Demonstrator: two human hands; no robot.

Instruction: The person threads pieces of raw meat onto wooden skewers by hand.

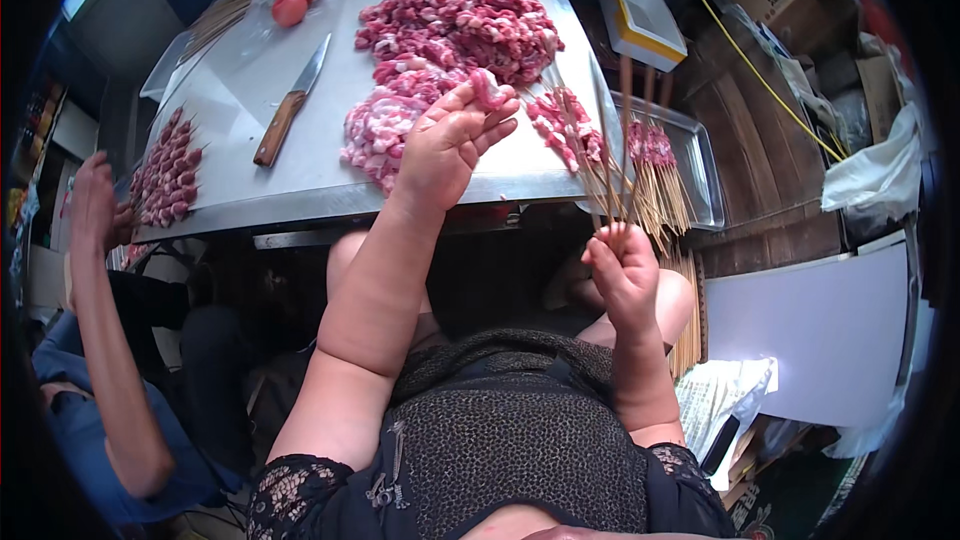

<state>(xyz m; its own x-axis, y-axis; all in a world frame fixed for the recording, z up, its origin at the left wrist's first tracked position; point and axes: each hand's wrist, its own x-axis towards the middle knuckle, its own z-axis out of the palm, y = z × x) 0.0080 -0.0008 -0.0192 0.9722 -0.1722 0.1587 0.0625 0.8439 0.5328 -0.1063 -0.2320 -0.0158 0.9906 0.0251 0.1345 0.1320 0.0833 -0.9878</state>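
Observation:
In my left hand [454, 139], raised over the table's front edge with the palm up, a piece of raw meat [489, 88] rests at the fingertips. My right hand [626, 270] grips several thin wooden skewers [625, 142] that point up and away from me. Beyond my left hand lies a large heap of cut raw meat [461, 19], dark red at the back. A paler, fattier heap of meat [382, 120] sits at its front. Skewered meat [562, 124] lies at the table's right edge, behind the skewers I hold.
A wooden-handled knife [289, 109] lies on the metal table [232, 180]. A co-worker's hand [94, 199] is near more meat skewers [169, 169] at left. Tomatoes [291, 7] are in a plastic bag. A metal tray [701, 165] and a white-and-yellow box [643, 19] stand right.

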